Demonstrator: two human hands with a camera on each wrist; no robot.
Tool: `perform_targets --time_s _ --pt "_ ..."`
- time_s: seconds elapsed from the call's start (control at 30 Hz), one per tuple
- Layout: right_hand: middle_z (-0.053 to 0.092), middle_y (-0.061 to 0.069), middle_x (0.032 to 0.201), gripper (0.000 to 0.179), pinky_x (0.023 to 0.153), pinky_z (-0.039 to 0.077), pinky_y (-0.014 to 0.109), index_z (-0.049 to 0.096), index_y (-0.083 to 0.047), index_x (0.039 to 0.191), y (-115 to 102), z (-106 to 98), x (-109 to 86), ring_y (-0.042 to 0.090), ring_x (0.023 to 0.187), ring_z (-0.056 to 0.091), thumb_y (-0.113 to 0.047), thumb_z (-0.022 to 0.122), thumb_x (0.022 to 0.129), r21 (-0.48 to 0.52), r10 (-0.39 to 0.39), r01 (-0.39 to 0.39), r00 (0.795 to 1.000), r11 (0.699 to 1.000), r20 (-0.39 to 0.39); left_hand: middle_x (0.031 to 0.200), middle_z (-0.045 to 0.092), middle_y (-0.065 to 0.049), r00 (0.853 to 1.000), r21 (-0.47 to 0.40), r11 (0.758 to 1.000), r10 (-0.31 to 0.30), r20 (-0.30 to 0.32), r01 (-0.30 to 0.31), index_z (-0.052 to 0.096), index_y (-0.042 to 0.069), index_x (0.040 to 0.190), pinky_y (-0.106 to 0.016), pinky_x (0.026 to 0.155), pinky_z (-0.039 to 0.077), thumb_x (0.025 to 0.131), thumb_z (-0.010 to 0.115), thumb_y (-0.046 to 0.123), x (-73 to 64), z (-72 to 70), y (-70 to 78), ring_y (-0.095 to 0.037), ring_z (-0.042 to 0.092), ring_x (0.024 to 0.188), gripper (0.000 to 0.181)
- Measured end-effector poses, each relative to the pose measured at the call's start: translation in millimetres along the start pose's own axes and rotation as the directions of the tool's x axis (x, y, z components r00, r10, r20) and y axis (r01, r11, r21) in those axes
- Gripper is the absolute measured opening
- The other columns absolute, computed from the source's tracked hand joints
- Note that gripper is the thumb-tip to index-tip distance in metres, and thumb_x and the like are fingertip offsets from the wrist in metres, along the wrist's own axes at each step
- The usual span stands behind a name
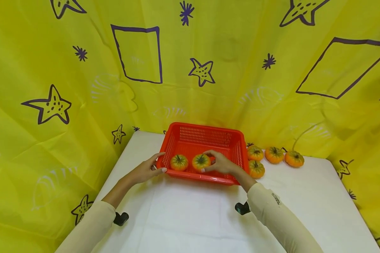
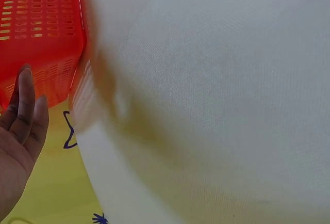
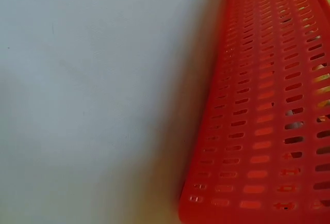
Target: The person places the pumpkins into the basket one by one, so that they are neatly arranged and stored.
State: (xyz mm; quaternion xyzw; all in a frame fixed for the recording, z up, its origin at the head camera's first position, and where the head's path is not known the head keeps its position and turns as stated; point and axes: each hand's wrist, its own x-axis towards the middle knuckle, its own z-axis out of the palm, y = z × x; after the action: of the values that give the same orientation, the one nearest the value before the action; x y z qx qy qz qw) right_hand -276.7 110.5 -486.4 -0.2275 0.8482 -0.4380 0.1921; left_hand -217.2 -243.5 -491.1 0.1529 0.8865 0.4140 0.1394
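A red plastic basket (image 1: 206,177) with slotted walls stands on the white table. Inside it, near the front wall, sit two small orange pumpkins with greenish tops. My right hand (image 1: 220,163) reaches over the front rim and holds the right pumpkin (image 1: 201,162) between thumb and fingers. To its left lies the other pumpkin (image 1: 178,162). At the basket's left front corner is my left hand (image 1: 147,170), fingers fairly straight and fingertips right at the rim. The left wrist view shows those fingers (image 2: 26,100) alongside the red wall. In the right wrist view the basket wall (image 3: 258,121) hides the right hand.
Several more pumpkins (image 1: 274,155) rest on the table right of the basket, two of them close against its right wall. A yellow patterned curtain (image 1: 177,95) hangs behind and beside the white table (image 1: 183,214).
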Motion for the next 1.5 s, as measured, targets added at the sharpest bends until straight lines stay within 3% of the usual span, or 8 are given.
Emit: perform_targets --time_s 0.23,0.5,0.8,1.2,1.5 --pt "0.049 0.025 0.139 0.071 0.103 0.047 0.051 0.049 0.001 0.139 1 4 7.2 0.039 0.124 0.051 -0.02 0.085 0.081 -0.008 0.026 -0.026 1.0 1.0 0.001 0.094 0.057 -0.007 1.0 -0.003 1.0 0.001 -0.001 -0.001 0.026 0.025 0.159 -0.033 0.066 0.047 0.095 0.067 0.048 1.3 -0.3 0.7 -0.018 0.055 0.076 0.079" --pt "0.051 0.024 0.136 0.07 0.109 0.041 0.054 0.049 0.001 0.135 1 7 13.2 0.04 0.128 0.049 -0.021 0.087 0.079 -0.029 0.078 -0.078 0.997 0.997 0.006 0.094 0.059 -0.006 1.0 0.004 1.0 0.008 -0.002 -0.008 0.026 0.024 0.159 -0.033 0.067 0.048 0.095 0.067 0.046 0.9 -0.8 0.4 -0.018 0.057 0.077 0.079" --pt "0.053 0.023 0.136 0.069 0.109 0.042 0.053 0.049 0.0 0.133 2 8 18.7 0.039 0.126 0.052 -0.021 0.086 0.079 -0.064 0.129 -0.127 0.991 0.99 0.035 0.092 0.058 -0.006 1.0 0.008 1.0 0.006 0.006 -0.006 0.026 0.025 0.159 -0.033 0.066 0.047 0.095 0.066 0.047 1.2 -1.0 0.8 -0.018 0.056 0.075 0.079" --pt "0.054 0.024 0.132 0.063 0.106 0.045 0.051 0.049 0.002 0.13 4 9 21.3 0.038 0.121 0.055 -0.015 0.085 0.08 -0.035 0.146 -0.145 0.988 0.989 0.052 0.092 0.058 -0.005 1.0 0.007 1.0 -0.002 0.009 0.002 0.027 0.026 0.158 -0.033 0.065 0.047 0.095 0.066 0.047 1.5 -1.4 3.4 -0.018 0.056 0.074 0.078" --pt "0.055 0.021 0.133 0.065 0.106 0.046 0.05 0.051 -0.001 0.134 6 4 20.7 0.036 0.12 0.056 -0.021 0.084 0.081 -0.08 0.187 -0.181 0.98 0.98 0.073 0.092 0.058 -0.006 1.0 0.011 1.0 -0.009 0.005 0.009 0.027 0.026 0.159 -0.032 0.064 0.047 0.095 0.067 0.047 0.2 -0.2 1.3 -0.017 0.055 0.073 0.078"
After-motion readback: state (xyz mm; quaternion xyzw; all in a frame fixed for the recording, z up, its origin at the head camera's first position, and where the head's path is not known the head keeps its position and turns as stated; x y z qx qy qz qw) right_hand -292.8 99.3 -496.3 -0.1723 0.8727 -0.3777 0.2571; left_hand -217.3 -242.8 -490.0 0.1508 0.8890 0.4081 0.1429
